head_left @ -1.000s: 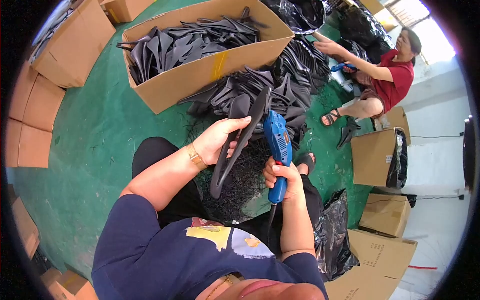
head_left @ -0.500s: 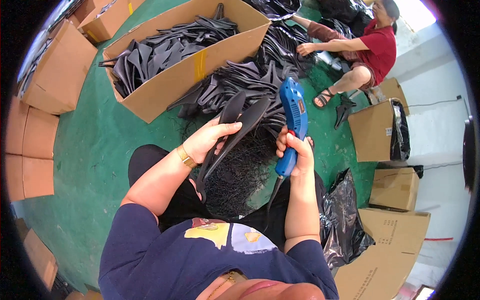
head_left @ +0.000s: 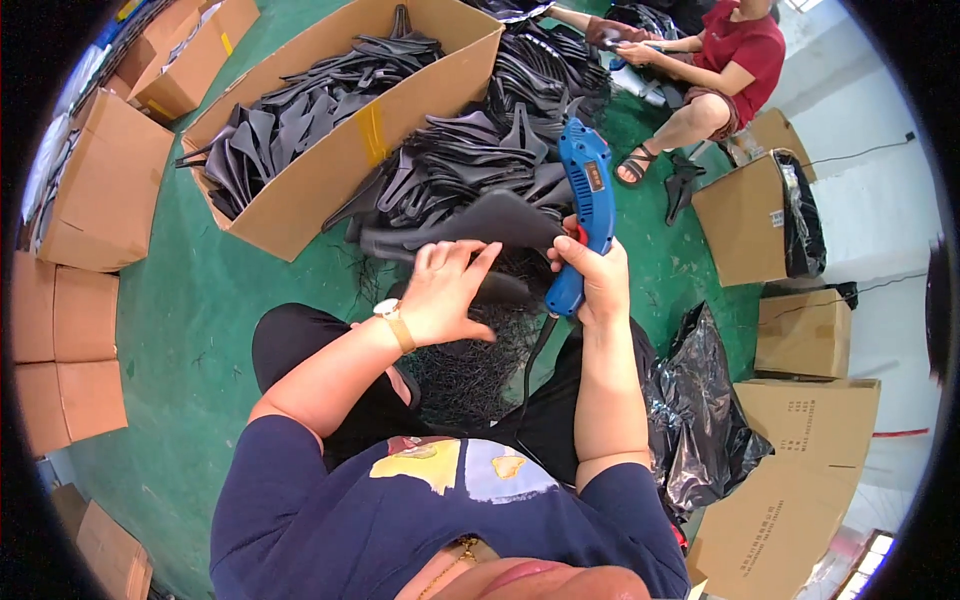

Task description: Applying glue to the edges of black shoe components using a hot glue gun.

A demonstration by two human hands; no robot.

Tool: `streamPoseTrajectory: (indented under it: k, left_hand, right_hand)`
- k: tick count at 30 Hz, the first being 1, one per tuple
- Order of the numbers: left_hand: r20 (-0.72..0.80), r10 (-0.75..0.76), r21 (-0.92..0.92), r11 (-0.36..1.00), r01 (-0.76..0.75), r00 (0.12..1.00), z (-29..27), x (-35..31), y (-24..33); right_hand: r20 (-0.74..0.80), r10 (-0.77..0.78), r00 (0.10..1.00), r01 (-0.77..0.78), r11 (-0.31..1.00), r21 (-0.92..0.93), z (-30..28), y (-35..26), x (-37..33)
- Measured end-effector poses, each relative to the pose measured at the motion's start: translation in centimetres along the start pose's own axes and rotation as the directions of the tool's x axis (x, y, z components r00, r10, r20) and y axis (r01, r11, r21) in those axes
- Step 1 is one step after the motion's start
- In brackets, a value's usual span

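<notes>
My right hand (head_left: 597, 275) is closed round a blue corded power tool (head_left: 588, 185), held upright with its cable trailing down at the bottom. A long black saddle-shaped piece (head_left: 490, 218) lies crosswise in front of me, its right end next to my right fingertips; whether they touch it I cannot tell. My left hand (head_left: 447, 295) is open, thumb spread away, with its fingertips at the lower edge of that piece. Another black saddle-shaped piece (head_left: 503, 290) is partly hidden beneath this hand. Beyond lies a heap of similar black pieces (head_left: 455, 160).
A big cardboard box (head_left: 345, 155) full of black pieces stands ahead. Dark trimmings (head_left: 465, 375) cover the floor between my legs. Closed cartons (head_left: 85, 310) stack at left. A black plastic bag (head_left: 695, 420) sits at right. A co-worker in red (head_left: 740, 60) crouches at the far right.
My left hand has opened from the two black pieces it held upright; one now lies crosswise and another below the hand. The tool remains in my right hand. The co-worker's hands have risen.
</notes>
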State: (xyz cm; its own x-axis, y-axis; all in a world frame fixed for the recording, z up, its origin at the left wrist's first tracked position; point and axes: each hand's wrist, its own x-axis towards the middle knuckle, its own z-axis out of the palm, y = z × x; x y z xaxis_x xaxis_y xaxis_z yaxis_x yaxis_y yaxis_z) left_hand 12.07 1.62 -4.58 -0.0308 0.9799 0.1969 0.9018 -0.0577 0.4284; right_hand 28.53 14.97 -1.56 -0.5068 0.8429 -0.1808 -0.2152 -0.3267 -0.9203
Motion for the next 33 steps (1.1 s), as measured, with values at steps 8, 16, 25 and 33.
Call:
streamPoseTrajectory:
  k: [8,16,25,33]
  left_hand:
    - [0.333,-0.307,-0.889,-0.417,0.188,0.891,-0.5,2.9,-0.1]
    - [0.336,-0.339,-0.712,-0.702,0.002,0.879,-3.2,3.2,-3.6]
    - [0.311,-0.357,-0.661,-0.747,-0.069,0.881,-4.2,2.7,-3.8]
    - [0.261,-0.253,-0.651,-0.759,-0.024,0.932,-3.5,2.6,-4.3]
  right_hand:
    - [0.147,0.084,0.986,-0.084,0.996,-0.007,2.0,0.8,-0.2]
    - [0.486,0.267,0.832,-0.336,0.940,0.059,1.1,2.0,-1.3]
    - [0.534,0.374,0.759,-0.474,0.879,0.058,3.7,3.9,-1.9]
    - [0.605,0.380,0.700,-0.542,0.834,0.104,3.8,4.4,-1.7]
